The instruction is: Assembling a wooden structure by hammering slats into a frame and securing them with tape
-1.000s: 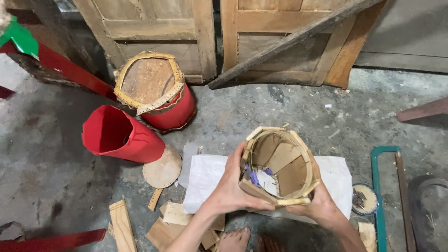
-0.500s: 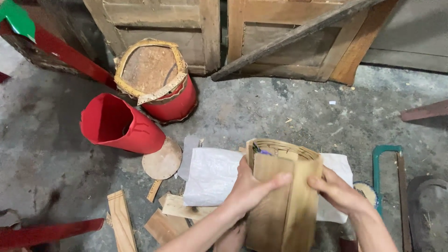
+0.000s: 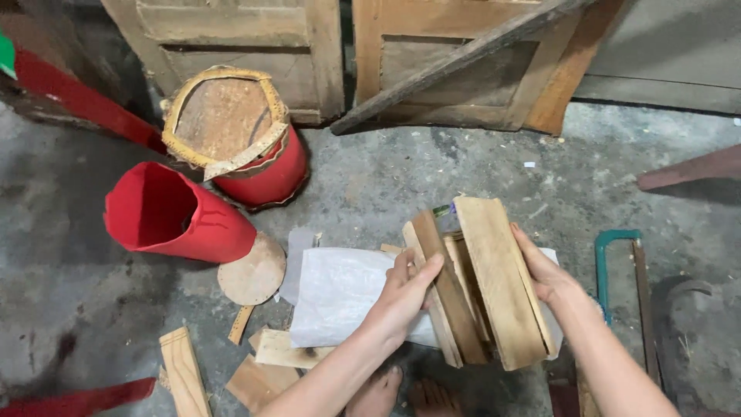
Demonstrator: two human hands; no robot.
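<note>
Both my hands hold a barrel-like ring of wooden slats [image 3: 478, 282], tipped so its outer side faces me. My left hand [image 3: 405, 289] grips its left edge, thumb over a slat. My right hand [image 3: 544, 270] presses flat against its right side. The ring hangs above a white plastic sheet [image 3: 340, 293] spread on the concrete floor.
A red cylinder [image 3: 174, 212] lies on its side at left, a round wooden disc [image 3: 253, 270] beside it. Behind stands an upright red drum with a wooden lid [image 3: 231, 135]. Wood offcuts [image 3: 185, 371] lie near my feet. A green-framed hacksaw [image 3: 614, 266] lies right. Old wooden doors [image 3: 386, 54] lean at the back.
I have turned the slat ring from open-end-up to its side, so the outer slats now face me. My hands shifted round it.
</note>
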